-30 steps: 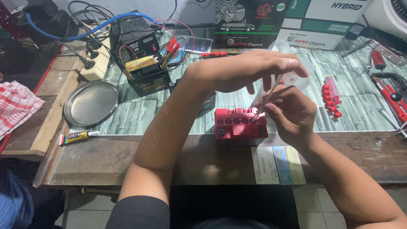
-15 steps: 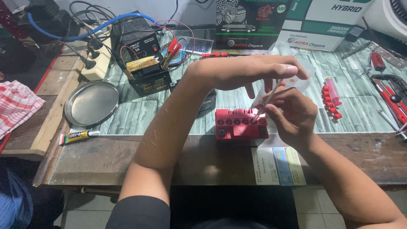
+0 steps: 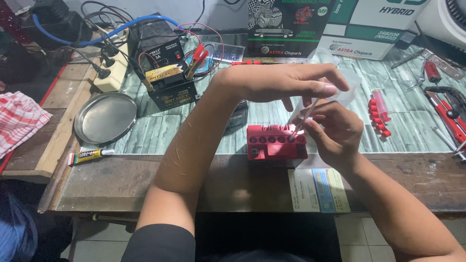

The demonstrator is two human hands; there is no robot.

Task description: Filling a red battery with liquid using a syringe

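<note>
Green-veined tabletop (image 3: 145, 131) bears a red battery (image 3: 275, 143) between both hands.

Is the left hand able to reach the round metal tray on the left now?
Probably not at once: the left hand is busy holding a clear bottle over the red battery. The way to the metal tray looks free, though.

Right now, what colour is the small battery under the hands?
Red: the small battery shows best in the head view.
</note>
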